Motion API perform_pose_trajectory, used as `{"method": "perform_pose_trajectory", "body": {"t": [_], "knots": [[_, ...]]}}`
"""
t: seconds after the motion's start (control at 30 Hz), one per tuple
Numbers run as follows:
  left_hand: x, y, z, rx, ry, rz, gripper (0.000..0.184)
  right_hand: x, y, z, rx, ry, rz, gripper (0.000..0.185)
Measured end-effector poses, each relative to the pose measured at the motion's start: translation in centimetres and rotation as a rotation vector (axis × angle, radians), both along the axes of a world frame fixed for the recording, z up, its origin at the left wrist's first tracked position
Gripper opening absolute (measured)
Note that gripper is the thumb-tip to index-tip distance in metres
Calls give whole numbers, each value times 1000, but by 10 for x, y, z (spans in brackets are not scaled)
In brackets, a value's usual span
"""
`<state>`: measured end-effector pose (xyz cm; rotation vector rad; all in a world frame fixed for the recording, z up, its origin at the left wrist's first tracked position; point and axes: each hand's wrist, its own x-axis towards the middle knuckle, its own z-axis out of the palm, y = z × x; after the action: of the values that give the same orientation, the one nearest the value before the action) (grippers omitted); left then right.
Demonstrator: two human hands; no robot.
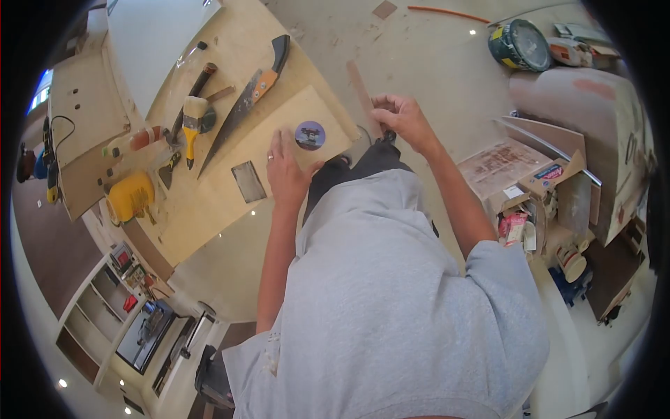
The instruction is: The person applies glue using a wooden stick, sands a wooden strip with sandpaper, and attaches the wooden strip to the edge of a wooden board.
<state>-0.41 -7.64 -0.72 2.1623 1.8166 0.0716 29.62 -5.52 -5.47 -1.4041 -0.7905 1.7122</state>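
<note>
1. Pinching the near end of a thin brown strip point(360, 89), the person's right hand point(406, 124) has its thumb and fingers closed together; the strip, probably wood, slants away toward the far left, beside the pale board point(290, 117).
2. The left hand point(285, 169) lies palm down at the board's near edge, fingers extended close together and thumb out to the right, just left of a round picture sticker point(310, 135).
3. A dark rectangular block point(248, 181) rests on the worktable point(202, 202), left of that hand.
4. Farther left lie a handsaw point(246, 99), its handle toward the far side, and a yellow-handled brush point(192, 124).
5. A paint-stained bucket point(528, 47) stands at the far right.
</note>
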Motion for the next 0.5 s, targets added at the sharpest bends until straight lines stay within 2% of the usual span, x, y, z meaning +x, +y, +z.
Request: {"method": "perform_pose_trajectory", "body": {"t": [0.2, 0.3, 0.5], "knots": [[12, 7, 0, -88, 71, 51, 111, 0, 9, -2, 67, -194, 37, 29], [16, 11, 1, -107, 111, 75, 109, -6, 11, 0, 8, -220, 104, 30], [14, 15, 1, -145, 104, 51, 112, -22, 14, -3, 48, -229, 192, 32]]}}
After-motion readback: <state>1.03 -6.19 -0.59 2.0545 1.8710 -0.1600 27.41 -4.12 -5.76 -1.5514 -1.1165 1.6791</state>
